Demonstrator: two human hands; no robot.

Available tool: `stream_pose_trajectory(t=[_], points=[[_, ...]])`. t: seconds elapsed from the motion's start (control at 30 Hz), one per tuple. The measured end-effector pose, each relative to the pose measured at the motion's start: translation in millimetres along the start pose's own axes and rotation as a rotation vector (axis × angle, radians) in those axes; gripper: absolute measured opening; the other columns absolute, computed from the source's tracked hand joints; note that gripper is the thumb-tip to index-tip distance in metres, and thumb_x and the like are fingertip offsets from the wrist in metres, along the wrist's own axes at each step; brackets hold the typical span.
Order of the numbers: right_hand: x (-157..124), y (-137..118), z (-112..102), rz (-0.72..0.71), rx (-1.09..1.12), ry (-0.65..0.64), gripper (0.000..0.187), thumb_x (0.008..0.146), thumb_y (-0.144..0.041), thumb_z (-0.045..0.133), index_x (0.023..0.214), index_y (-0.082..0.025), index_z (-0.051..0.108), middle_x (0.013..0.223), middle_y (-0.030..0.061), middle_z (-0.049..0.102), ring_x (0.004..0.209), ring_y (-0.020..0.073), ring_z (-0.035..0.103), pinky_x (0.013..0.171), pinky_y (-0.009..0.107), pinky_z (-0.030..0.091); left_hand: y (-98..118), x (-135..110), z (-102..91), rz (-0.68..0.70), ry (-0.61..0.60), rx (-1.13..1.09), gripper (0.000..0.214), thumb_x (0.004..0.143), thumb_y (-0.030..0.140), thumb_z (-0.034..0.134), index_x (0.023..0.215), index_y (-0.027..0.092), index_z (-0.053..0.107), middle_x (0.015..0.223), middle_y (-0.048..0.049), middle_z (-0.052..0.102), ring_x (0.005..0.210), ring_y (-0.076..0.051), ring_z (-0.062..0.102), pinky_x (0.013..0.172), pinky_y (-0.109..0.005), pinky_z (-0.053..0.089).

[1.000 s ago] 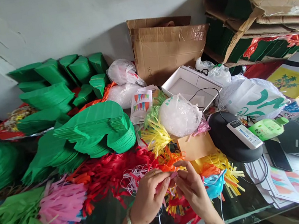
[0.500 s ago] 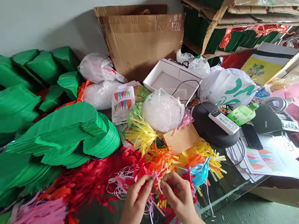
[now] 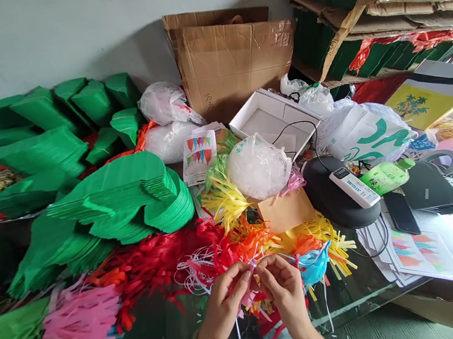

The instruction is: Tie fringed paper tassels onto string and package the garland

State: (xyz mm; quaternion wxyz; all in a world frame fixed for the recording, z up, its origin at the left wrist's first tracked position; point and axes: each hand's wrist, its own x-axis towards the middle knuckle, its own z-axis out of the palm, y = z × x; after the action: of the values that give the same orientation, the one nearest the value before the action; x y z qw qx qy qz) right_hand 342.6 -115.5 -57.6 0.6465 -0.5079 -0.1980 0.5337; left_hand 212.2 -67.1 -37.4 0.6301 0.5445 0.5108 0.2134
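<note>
Left hand (image 3: pixel 224 304) and right hand (image 3: pixel 285 289) are closed in a pinch on a bundle of paper streamers (image 3: pixel 252 299) held between them, above the glass bench (image 3: pixel 363 300). Step appears to be gathering strands; next move calls for a firm hold.

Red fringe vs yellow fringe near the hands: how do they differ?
The red strip fringe is a long, low spread left of the hands; the yellow strip fringe is a smaller, tufted bunch. Red lies closer to the left hand; yellow sits against a clear plastic bag. Both are bunches of narrow cut strips.
</note>
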Motion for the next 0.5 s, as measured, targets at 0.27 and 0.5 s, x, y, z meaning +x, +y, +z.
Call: stream_pose_trajectory(t=[0.27,0.5], points=[[2,2,-4,-0.056,-0.109,-0.019,0.028,0.082,-0.041,0.069,0.073,-0.017,0.059,0.058,-0.0016,0.057,0.048,0.0095,0.048,0.047,0.020,0.039,13,-2,-2.7,0.180,-0.064,0.237,0.027,0.091,0.040,0.055,0.097,0.019,0.071,0.092,-0.0049,0.075,0.084,-0.019,0.069,0.076,-0.026,0.056],[4,-6,-18,-0.136,-0.309,-0.231,0.025,0.088,-0.039,0.062,0.087,-0.015,0.071,0.062,0.0005,0.061,0.052,0.0114,0.049,0.051,0.023,0.041,20,-6,-11.2,0.371,0.011,0.541,0.021,0.089,0.035,0.059,0.095,0.020,0.072,0.093,-0.0063,0.076,0.089,-0.022,0.070,0.084,-0.033,0.055]])
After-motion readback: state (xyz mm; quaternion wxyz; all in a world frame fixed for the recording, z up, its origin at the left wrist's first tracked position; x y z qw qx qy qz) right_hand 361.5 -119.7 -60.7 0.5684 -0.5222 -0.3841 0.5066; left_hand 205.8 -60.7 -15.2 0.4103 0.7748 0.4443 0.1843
